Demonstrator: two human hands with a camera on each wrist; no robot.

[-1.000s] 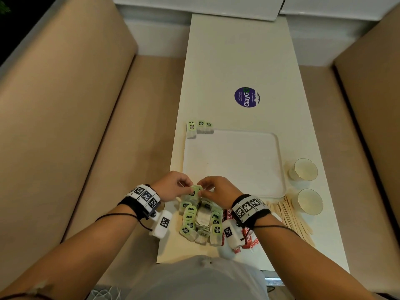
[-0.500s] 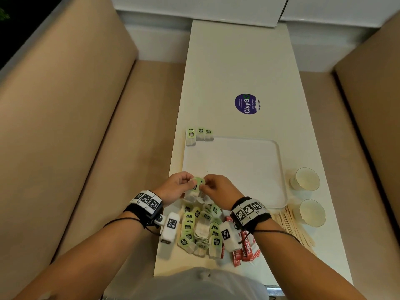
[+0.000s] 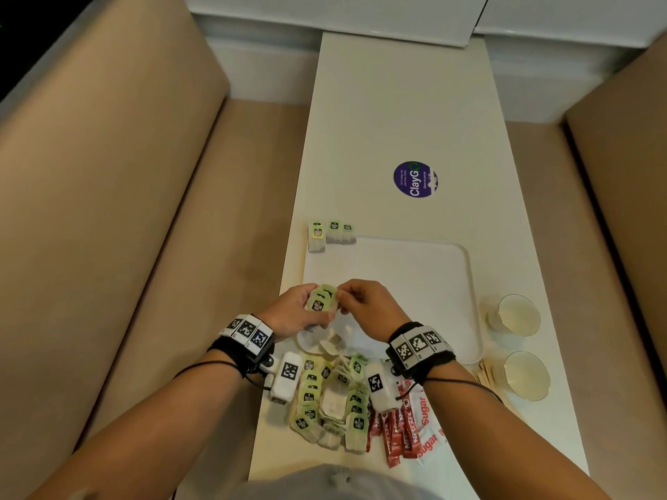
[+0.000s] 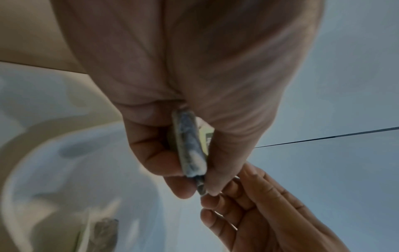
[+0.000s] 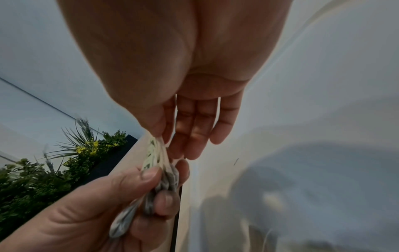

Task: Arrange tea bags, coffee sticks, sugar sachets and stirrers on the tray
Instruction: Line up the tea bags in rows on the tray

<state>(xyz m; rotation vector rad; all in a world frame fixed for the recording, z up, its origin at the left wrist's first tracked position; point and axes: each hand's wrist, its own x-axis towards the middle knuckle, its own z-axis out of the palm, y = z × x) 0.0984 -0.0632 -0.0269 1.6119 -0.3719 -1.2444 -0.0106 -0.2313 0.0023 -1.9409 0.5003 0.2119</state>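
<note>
- A moment ago my hands were low, right at the pile of tea bags (image 3: 326, 398) near me. Now both hands are lifted a little and sit over the near edge of the tray (image 3: 465, 283).
- My left hand (image 3: 292, 312) now holds a small bunch of tea bags (image 3: 322, 301), not just one. My thumb and fingers are curled tight around the bunch.
- My right hand (image 3: 364, 304) pinches the top of that same bunch with its thumb and first finger. The other fingers (image 5: 194, 129) stick out straight and hold nothing.
- I think this means I am squaring up the bunch so I can lay it on the tray next.
- Three tea bags (image 3: 332, 234) already lie in a row at the far left corner of the tray. The rest of the tray has almost nothing on it, so most of the job is not done yet.
- The red coffee sticks (image 3: 395, 434) and the white sugar packets (image 3: 427, 420) lie on the table near me, to the right of the pile.
- The wooden stirrers (image 3: 485, 371) lie by two small cups (image 3: 519, 341), and my right arm covers most of them.
- I cannot count the tea bags in my bunch. My fingers cover them, and the wrist pictures are blurry.
- A few pale tea bags lie under my hands on the near part of the tray, but I cannot tell how many.
- My wrist bands cover part of the pile.
</note>
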